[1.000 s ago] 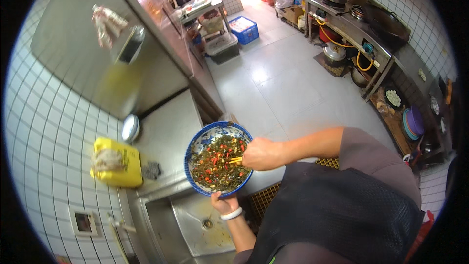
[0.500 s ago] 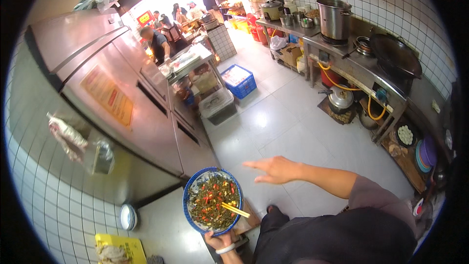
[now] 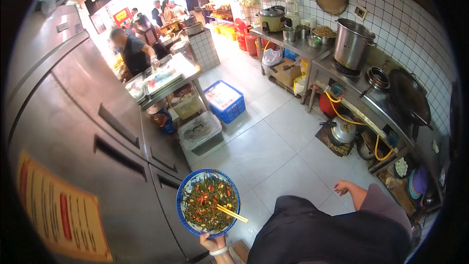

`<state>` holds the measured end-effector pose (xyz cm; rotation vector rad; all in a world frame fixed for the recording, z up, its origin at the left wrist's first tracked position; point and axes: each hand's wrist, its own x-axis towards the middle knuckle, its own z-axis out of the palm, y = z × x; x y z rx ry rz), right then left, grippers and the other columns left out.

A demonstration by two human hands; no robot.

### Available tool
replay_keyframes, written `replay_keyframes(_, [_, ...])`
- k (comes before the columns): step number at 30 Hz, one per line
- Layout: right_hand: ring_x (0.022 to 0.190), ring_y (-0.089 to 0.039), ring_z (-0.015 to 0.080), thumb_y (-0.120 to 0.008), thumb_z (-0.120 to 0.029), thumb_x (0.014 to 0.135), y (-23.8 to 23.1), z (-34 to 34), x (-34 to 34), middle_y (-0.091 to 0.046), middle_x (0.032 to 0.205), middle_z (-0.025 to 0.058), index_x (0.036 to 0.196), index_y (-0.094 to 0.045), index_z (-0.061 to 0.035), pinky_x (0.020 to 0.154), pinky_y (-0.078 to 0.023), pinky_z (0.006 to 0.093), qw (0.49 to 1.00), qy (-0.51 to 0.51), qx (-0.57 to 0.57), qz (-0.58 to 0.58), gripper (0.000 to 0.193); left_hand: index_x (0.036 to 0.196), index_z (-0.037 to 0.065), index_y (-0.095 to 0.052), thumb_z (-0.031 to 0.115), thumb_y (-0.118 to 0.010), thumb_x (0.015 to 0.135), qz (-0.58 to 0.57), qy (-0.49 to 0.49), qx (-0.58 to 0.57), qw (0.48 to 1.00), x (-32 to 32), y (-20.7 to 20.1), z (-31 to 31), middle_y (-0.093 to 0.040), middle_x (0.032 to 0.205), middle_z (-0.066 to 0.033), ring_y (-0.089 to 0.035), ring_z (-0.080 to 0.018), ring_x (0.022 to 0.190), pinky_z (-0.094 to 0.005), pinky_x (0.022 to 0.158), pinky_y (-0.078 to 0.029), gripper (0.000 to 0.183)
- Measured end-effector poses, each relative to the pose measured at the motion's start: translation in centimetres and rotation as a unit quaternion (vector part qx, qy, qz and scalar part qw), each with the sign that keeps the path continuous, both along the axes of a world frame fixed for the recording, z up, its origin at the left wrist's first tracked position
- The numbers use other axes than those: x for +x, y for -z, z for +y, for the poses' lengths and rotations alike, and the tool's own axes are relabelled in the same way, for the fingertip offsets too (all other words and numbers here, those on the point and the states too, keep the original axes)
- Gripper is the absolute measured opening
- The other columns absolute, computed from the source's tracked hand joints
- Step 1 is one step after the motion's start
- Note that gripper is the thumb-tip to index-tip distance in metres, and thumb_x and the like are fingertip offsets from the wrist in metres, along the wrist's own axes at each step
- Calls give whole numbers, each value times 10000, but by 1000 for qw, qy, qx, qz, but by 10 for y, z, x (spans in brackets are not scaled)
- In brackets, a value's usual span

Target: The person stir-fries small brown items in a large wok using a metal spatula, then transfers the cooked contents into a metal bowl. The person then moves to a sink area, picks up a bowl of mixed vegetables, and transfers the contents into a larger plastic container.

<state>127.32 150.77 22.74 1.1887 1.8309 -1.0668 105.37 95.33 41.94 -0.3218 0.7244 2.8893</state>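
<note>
A large bowl (image 3: 181, 200) with a blue rim is held level at the lower middle of the head view. My left hand (image 3: 213, 242) grips it from beneath its near edge, and much of the hand is hidden by the bowl. Chopped dark green vegetables (image 3: 207, 200) mixed with red and yellowish bits fill the bowl. Pale yellow chopsticks (image 3: 233, 213) stick out over its right side. My right hand (image 3: 343, 187) hangs beside my body on the right, over the floor, with nothing in it; its fingers are loosely bent and apart.
Steel refrigerator doors (image 3: 73, 112) line the left. A blue crate (image 3: 229, 112) and a lidded plastic tub (image 3: 201, 134) stand on the floor ahead. At a table (image 3: 188, 71) beyond, a gloved person (image 3: 132, 51) works. Along the right runs a steel counter (image 3: 325, 71) with a stockpot (image 3: 352, 46) and a wok (image 3: 408, 95).
The view has moved forward past the refrigerator, bringing the crate and counter nearer. My right hand has swung back from beside the bowl to my right side. My left hand keeps its hold.
</note>
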Motion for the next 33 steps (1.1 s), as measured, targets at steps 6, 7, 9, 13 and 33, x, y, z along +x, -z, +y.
replay_keyframes(6, [485,-528,179,-501,-119,792,59,95,-182,-542,609,65,734,-537,-76,449,-454,321,983,174,-27,53,80,1210,0,-413,173,-506,527,-12,-63,-28,998,-127,26,33,-511,1148,-140,-499,-305,1021,-447,891,-417,710])
replay_keyframes(7, [452,-515,181,-503,-141,783,67,108,-242,-494,510,72,617,-524,-81,420,-430,313,986,131,-7,106,178,1210,-3,-412,172,-505,525,-12,-70,-5,997,-145,32,43,-510,1148,-141,-501,-303,1018,-443,891,-418,714])
replay_keyframes(9, [416,-499,180,-521,-172,736,50,74,-386,-469,461,85,594,-538,-44,397,-411,314,973,-131,114,149,191,1205,18,-426,186,-520,533,-33,-131,-23,991,-167,37,54,-512,1141,-148,-498,-319,1024,-473,869,-428,699])
replay_keyframes(13, [599,-606,215,-505,-175,762,-7,-39,-623,-628,725,111,1021,-587,-84,581,-483,365,900,-325,79,277,286,893,68,-557,83,-525,606,-96,-135,17,986,-205,68,50,-597,903,-102,-555,-245,845,-445,846,-421,289])
replay_keyframes(33, [721,-593,209,-572,-275,804,205,-194,-912,-602,796,78,961,-586,-57,650,-494,349,971,-143,-194,1,269,1222,-3,-384,102,-520,461,-208,-327,50,920,-472,182,65,-510,1132,-145,-494,-332,1032,-419,929,-401,780])
